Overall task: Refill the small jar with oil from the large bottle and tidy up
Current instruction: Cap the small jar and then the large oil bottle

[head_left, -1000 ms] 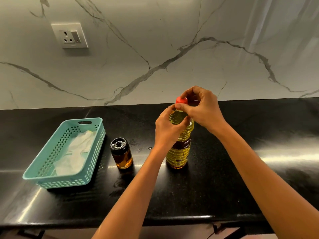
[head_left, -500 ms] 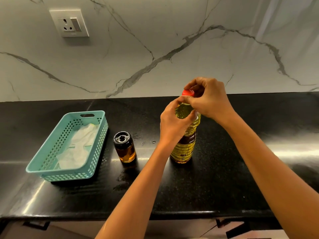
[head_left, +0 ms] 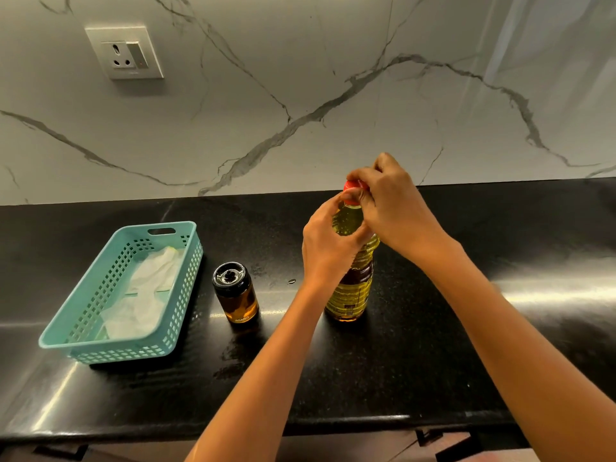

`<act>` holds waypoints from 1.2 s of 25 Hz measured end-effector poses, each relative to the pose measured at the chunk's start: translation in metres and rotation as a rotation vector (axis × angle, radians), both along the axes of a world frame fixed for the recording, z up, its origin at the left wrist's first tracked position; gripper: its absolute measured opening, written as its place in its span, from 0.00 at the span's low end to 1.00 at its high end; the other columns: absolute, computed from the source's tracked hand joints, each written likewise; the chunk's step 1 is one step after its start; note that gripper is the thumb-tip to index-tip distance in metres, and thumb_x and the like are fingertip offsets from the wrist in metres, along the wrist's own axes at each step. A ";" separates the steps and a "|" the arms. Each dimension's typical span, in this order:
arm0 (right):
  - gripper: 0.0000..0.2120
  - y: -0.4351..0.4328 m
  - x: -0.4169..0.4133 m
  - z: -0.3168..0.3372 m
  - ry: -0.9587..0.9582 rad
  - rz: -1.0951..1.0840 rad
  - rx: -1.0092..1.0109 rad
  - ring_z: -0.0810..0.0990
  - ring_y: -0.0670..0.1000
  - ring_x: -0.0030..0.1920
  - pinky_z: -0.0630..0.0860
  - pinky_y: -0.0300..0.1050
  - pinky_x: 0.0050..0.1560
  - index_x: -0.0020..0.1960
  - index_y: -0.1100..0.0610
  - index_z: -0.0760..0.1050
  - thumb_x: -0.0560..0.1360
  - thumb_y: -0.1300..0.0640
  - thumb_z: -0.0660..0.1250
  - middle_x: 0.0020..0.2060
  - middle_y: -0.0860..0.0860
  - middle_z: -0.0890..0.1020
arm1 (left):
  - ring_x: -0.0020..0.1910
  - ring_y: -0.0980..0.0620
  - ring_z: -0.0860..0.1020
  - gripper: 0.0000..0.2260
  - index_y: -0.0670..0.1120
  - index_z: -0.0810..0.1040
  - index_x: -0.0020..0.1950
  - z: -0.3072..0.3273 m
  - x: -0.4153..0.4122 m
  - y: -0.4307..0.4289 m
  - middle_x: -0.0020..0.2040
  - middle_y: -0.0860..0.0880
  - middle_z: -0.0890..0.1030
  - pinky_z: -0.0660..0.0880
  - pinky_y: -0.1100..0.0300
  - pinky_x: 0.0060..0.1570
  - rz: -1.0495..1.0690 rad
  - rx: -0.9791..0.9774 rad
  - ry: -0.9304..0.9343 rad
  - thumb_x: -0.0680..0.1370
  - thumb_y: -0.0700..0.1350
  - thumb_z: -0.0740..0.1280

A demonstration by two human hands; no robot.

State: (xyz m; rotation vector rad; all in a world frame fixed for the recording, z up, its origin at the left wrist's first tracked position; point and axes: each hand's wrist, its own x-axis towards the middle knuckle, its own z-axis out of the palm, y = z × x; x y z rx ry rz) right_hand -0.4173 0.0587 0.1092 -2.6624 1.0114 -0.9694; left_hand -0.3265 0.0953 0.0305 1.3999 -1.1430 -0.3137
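Step in hand: the person is working the red cap [head_left: 355, 185] of the large bottle [head_left: 350, 295]; whether it is being loosened or tightened cannot be told from this view.
Right hand [head_left: 393, 208]: its fingers are pinching the cap from above.
Left hand [head_left: 328, 245]: its fingers are curling round the bottle's shoulder, steadying it.
Large bottle: it is standing upright on the bench [head_left: 433, 361], right of centre, showing yellow oil up into the neck.
Small jar [head_left: 236, 293]: it is standing near the bottle's left side, apart from it, wearing its black lid [head_left: 229, 276] and showing amber oil.
Judgement: a drop [head_left: 291, 281] and wet smears [head_left: 230, 356] are lying on the bench near the jar, so pouring is probably done and the bottle is being closed.
Next move: it is calling for a firm final twist, then wiping the bench, likely with the white cloth [head_left: 146, 295].
Count: one bottle, one cap, one jar, one teal basket [head_left: 100, 342], one cloth lying inside it, one wall socket [head_left: 125, 53], two hands.
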 end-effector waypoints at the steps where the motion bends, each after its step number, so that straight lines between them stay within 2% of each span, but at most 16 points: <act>1: 0.13 0.000 0.000 -0.001 0.012 -0.016 -0.017 0.74 0.54 0.54 0.71 0.39 0.54 0.60 0.64 0.74 0.77 0.62 0.63 0.53 0.60 0.74 | 0.55 0.54 0.77 0.23 0.51 0.74 0.62 0.000 -0.001 0.000 0.54 0.51 0.80 0.76 0.51 0.56 0.006 0.001 -0.012 0.68 0.48 0.74; 7: 0.15 0.000 0.007 0.006 0.158 -0.072 -0.058 0.71 0.54 0.56 0.70 0.41 0.55 0.60 0.65 0.72 0.78 0.56 0.61 0.56 0.60 0.73 | 0.51 0.53 0.79 0.23 0.48 0.75 0.61 -0.001 -0.001 0.000 0.51 0.50 0.81 0.78 0.50 0.52 0.014 -0.009 0.009 0.67 0.47 0.75; 10: 0.17 -0.001 0.007 0.003 0.058 -0.063 0.050 0.73 0.53 0.56 0.68 0.38 0.53 0.62 0.63 0.71 0.78 0.53 0.61 0.56 0.58 0.74 | 0.50 0.54 0.79 0.22 0.47 0.75 0.60 -0.001 0.000 -0.001 0.51 0.49 0.80 0.78 0.52 0.52 0.002 -0.017 0.040 0.68 0.45 0.74; 12: 0.18 -0.001 0.002 -0.012 -0.063 0.019 0.209 0.73 0.51 0.57 0.68 0.36 0.54 0.64 0.61 0.69 0.78 0.52 0.61 0.56 0.55 0.75 | 0.53 0.55 0.78 0.23 0.49 0.74 0.62 -0.003 -0.002 0.002 0.53 0.50 0.79 0.77 0.55 0.54 -0.024 -0.013 0.076 0.68 0.45 0.74; 14: 0.18 0.002 -0.006 -0.032 -0.239 0.163 0.524 0.75 0.48 0.57 0.71 0.35 0.55 0.66 0.56 0.66 0.78 0.51 0.59 0.57 0.52 0.75 | 0.54 0.59 0.77 0.25 0.55 0.70 0.62 -0.008 -0.002 0.008 0.54 0.55 0.78 0.76 0.61 0.55 -0.069 0.024 0.141 0.69 0.44 0.74; 16: 0.17 0.003 -0.014 -0.051 -0.378 0.226 0.745 0.74 0.43 0.58 0.71 0.32 0.52 0.67 0.50 0.65 0.79 0.50 0.56 0.59 0.47 0.74 | 0.53 0.64 0.77 0.30 0.59 0.66 0.63 -0.018 0.002 0.015 0.53 0.60 0.77 0.74 0.66 0.54 -0.122 0.094 0.174 0.67 0.45 0.75; 18: 0.19 0.003 -0.021 -0.067 -0.493 0.266 0.884 0.73 0.39 0.58 0.71 0.29 0.50 0.68 0.45 0.62 0.78 0.47 0.55 0.61 0.43 0.72 | 0.53 0.67 0.76 0.32 0.60 0.66 0.63 -0.031 0.008 0.021 0.53 0.62 0.77 0.74 0.68 0.54 -0.155 0.167 0.187 0.65 0.47 0.77; 20: 0.26 0.005 -0.028 -0.087 -0.521 0.306 0.952 0.71 0.38 0.62 0.71 0.27 0.53 0.72 0.43 0.58 0.75 0.45 0.56 0.63 0.40 0.71 | 0.54 0.67 0.76 0.30 0.60 0.69 0.61 -0.047 0.011 0.028 0.53 0.61 0.78 0.74 0.66 0.54 -0.182 0.231 0.233 0.64 0.46 0.78; 24: 0.26 0.009 -0.035 -0.127 -0.493 0.291 0.996 0.71 0.35 0.62 0.70 0.31 0.61 0.69 0.46 0.61 0.73 0.54 0.64 0.62 0.39 0.73 | 0.56 0.67 0.74 0.35 0.57 0.66 0.65 -0.076 0.016 0.036 0.58 0.60 0.76 0.73 0.72 0.49 -0.245 0.315 0.297 0.64 0.40 0.77; 27: 0.34 0.009 -0.034 -0.145 -0.473 0.253 1.000 0.70 0.29 0.59 0.69 0.25 0.56 0.69 0.42 0.57 0.71 0.61 0.70 0.62 0.36 0.71 | 0.58 0.65 0.73 0.36 0.61 0.64 0.65 -0.090 0.019 0.038 0.58 0.62 0.75 0.73 0.70 0.51 -0.247 0.386 0.283 0.64 0.40 0.77; 30: 0.41 0.007 -0.036 -0.167 -0.446 0.215 0.996 0.68 0.26 0.59 0.68 0.23 0.53 0.67 0.34 0.55 0.68 0.63 0.73 0.62 0.34 0.69 | 0.60 0.62 0.74 0.36 0.57 0.66 0.67 -0.107 0.021 0.036 0.57 0.62 0.76 0.74 0.66 0.54 -0.223 0.423 0.238 0.64 0.41 0.78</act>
